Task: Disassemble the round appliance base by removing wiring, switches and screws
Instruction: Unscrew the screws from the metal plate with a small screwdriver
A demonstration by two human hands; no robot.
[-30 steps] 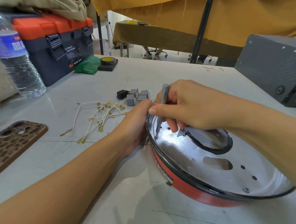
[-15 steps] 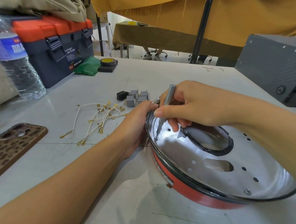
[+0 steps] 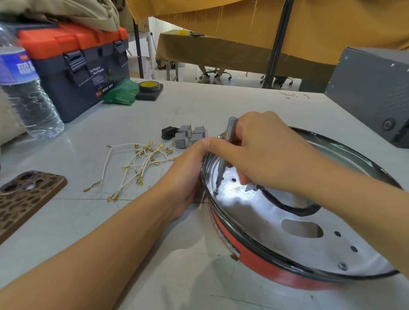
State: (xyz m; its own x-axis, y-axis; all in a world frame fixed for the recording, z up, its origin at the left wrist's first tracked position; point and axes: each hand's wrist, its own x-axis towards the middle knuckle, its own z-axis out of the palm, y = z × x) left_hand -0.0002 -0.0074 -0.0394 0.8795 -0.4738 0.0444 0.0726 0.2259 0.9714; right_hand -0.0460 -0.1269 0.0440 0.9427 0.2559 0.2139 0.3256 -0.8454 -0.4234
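The round appliance base [image 3: 259, 259] lies tilted on the white table, red on the outside with a black rim and a shiny metal plate inside. My left hand [image 3: 185, 177] grips its left rim. My right hand [image 3: 253, 148] holds a slim grey screwdriver [image 3: 225, 153] upright, its tip on a screw [image 3: 215, 192] near the plate's left edge. Another screw [image 3: 342, 265] sits at the plate's near right. Removed white wires with gold terminals [image 3: 136, 168] and grey switches [image 3: 190, 135] lie on the table to the left.
A phone in a spotted brown case [image 3: 13, 206] lies at the near left. A water bottle [image 3: 20, 83] and an orange-lidded toolbox [image 3: 75, 65] stand at the back left, with green cloth [image 3: 121, 91] and tape roll [image 3: 150, 85] beside. A grey box [image 3: 379, 93] stands at the right.
The screwdriver tilted and then came back near upright over the same screw. My left hand has stayed on the rim.
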